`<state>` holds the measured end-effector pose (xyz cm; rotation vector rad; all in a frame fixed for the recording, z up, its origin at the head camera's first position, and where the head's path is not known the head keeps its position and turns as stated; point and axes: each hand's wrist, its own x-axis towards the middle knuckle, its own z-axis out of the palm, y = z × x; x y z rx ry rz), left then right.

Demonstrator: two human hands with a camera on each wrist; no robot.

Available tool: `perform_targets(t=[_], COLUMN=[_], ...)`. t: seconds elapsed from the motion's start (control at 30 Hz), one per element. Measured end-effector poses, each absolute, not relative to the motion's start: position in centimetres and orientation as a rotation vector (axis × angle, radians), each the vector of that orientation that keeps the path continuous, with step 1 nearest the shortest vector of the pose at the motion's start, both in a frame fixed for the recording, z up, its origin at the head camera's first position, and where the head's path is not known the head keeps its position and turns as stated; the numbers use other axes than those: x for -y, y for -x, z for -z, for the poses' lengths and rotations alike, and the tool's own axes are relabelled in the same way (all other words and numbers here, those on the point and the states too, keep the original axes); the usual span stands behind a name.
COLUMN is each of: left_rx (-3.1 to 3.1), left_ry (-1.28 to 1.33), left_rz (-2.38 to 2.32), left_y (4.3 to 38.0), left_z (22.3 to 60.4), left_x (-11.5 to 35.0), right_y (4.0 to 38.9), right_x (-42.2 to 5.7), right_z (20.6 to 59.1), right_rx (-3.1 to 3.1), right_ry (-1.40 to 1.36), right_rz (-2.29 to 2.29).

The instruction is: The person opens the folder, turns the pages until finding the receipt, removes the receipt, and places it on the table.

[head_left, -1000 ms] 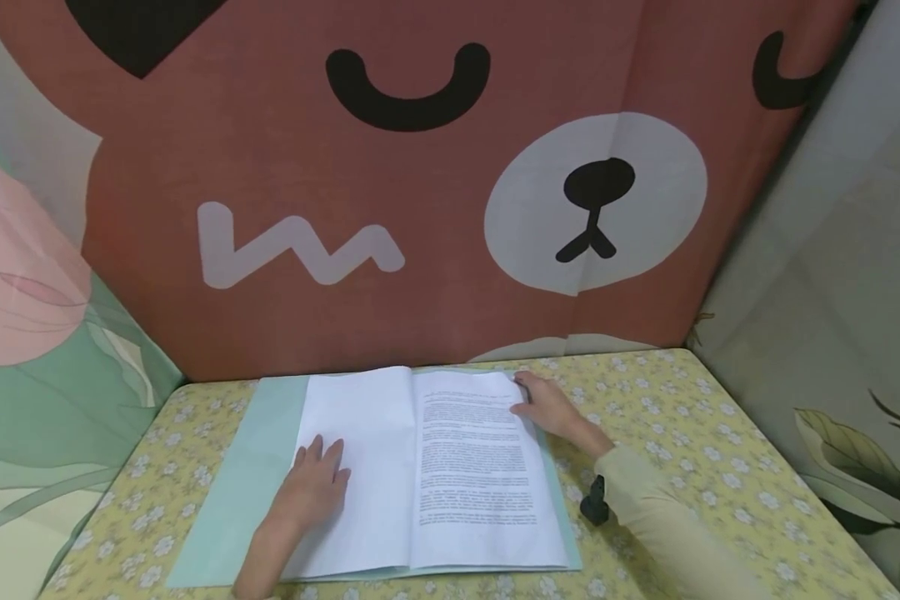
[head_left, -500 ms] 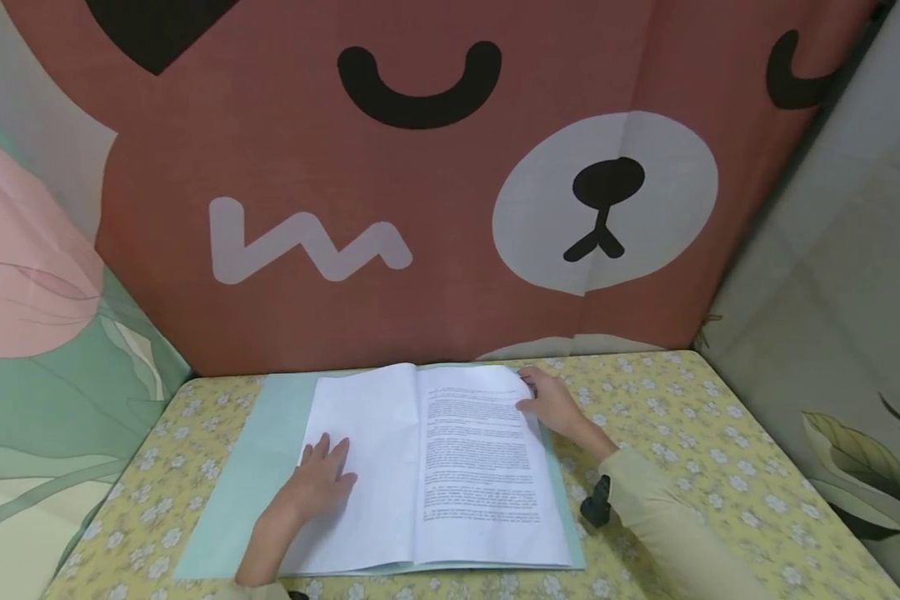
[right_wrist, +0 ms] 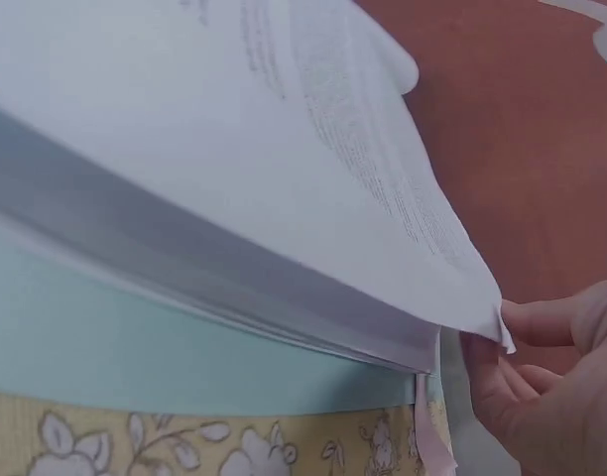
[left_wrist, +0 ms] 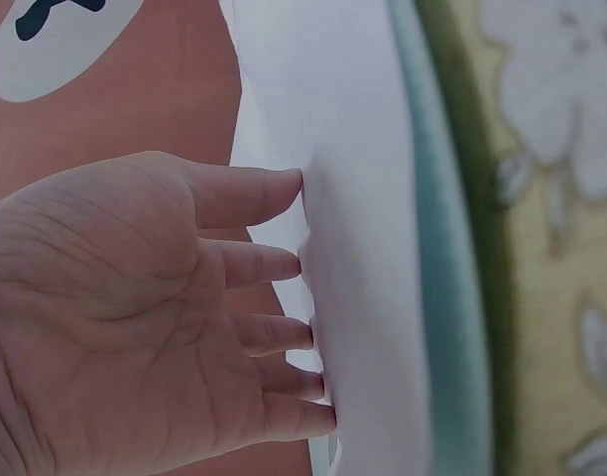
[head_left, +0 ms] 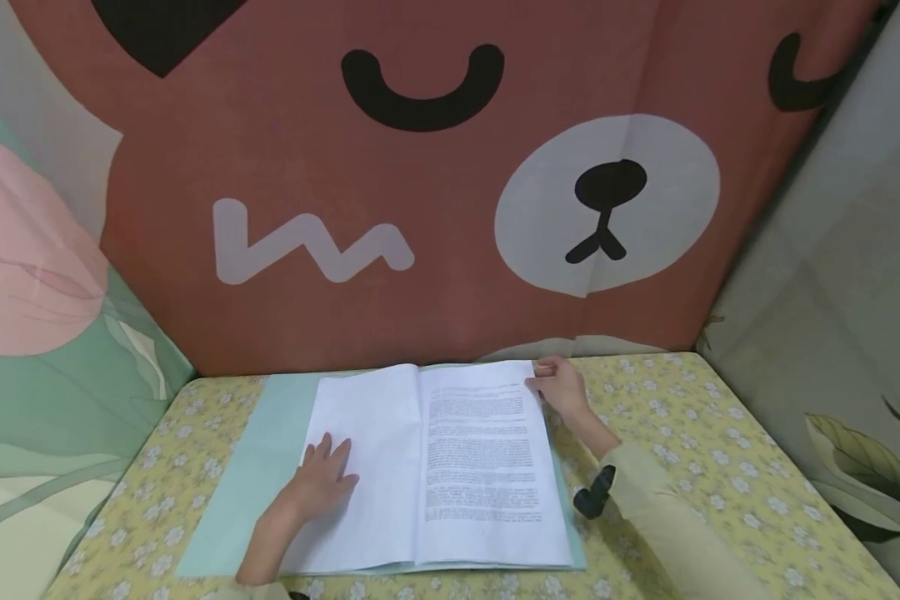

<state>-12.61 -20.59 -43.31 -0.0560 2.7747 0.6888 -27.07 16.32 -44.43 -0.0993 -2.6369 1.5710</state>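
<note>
A yellow table with white flowers [head_left: 663,425] sits by a big reddish-brown bear-face wall [head_left: 442,200], with a pink-and-green wall [head_left: 41,325] left and a grey leafy wall [head_left: 817,283] right.

See a brown bear-print backdrop [head_left: 450,208] behind a flowered tablecloth [head_left: 690,433]. Note a pink-and-green panel [head_left: 37,400] at left, leaf-printed panel [head_left: 840,250] at right
</note>
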Motion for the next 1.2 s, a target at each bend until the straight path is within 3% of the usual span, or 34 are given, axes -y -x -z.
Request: perform_targets(t=[0.8,1.2], left_rx=[-2.782,-2.855], left_ry=[0.11,-0.064], left_rz=[-0.656,-0.686], left_y=[12.3,10.9], left_z=[43.5,41.1], left_x=[20.5,18.6], right_y=[27.4,27.6], right_x=[-16.7,-16.5], right_z=[42.2,41.0], right_rx=[2.436,2.231], right_ry=[0.153,0.198], right_rz=[-2.441,-2.75])
